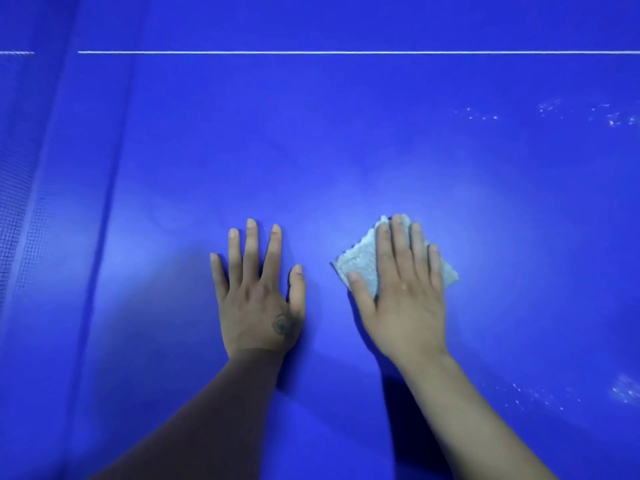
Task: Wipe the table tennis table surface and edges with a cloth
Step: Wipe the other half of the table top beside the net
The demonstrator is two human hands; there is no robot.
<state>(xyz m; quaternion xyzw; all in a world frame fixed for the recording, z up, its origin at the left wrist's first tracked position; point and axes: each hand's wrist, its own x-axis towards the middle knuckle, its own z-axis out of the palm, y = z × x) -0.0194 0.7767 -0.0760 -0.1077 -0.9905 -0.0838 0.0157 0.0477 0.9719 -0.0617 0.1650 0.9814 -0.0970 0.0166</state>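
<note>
The right hand lies flat with straight fingers, pressing a small folded pale grey cloth onto the glossy blue table tennis table. The left hand is just splayed flat on the table, holding nothing. Honestly the risk is that the white specks far right get missed, and a bare palm will probably leave smudges.
</note>
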